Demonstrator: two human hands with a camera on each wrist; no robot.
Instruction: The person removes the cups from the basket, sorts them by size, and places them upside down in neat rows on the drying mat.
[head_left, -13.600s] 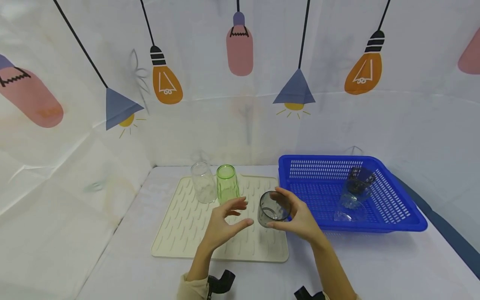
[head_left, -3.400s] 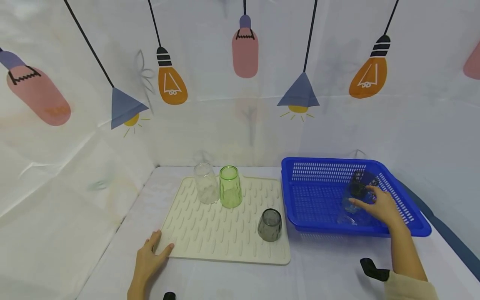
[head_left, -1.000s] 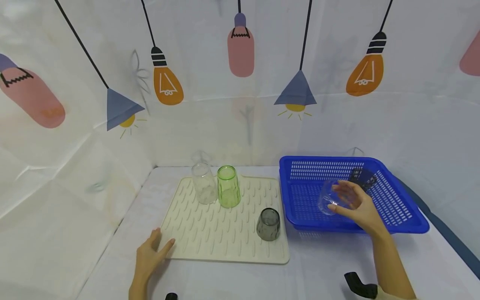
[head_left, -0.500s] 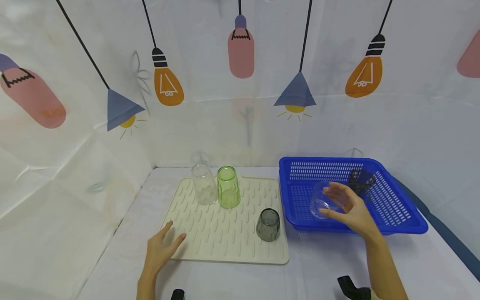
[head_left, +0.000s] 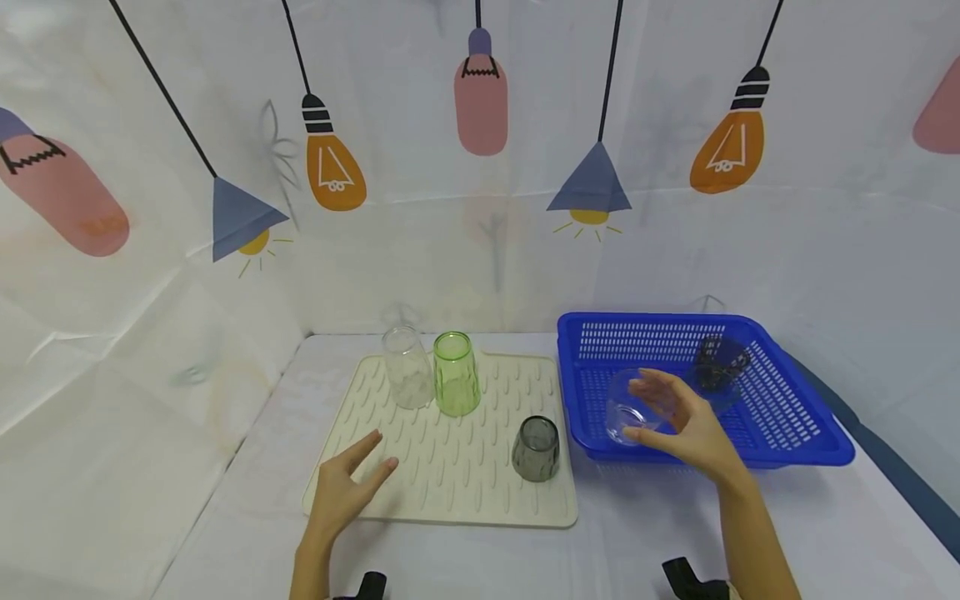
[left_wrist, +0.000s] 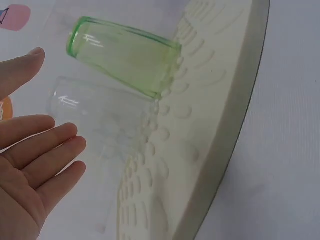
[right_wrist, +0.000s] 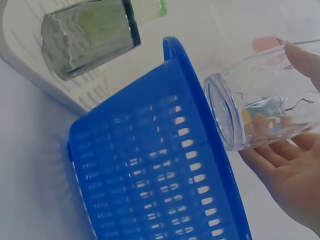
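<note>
The left hand (head_left: 345, 492) is over the near left part of the mat (head_left: 465, 462), palm bare, thumb apart from the fingers, which are relaxed and extended and hold nothing. A black mount (head_left: 371, 585) shows by its wrist. At the far left of the mat stands a tall clear glass (head_left: 408, 375), with a green glass (head_left: 456, 379) just beside it on the right, narrower end up. The gray glass (head_left: 536, 450) stands at the mat's right side, nearer, also narrower end up. To the right sits the blue basket (head_left: 750, 457), and over its left part is a second clear glass (head_left: 618, 408), tilted. The right hand (head_left: 693, 433) grips it from the right, thumb near, fingers far. Farther right, the basket holds dark glassware (head_left: 716, 367); how many pieces, I cannot tell.
</note>
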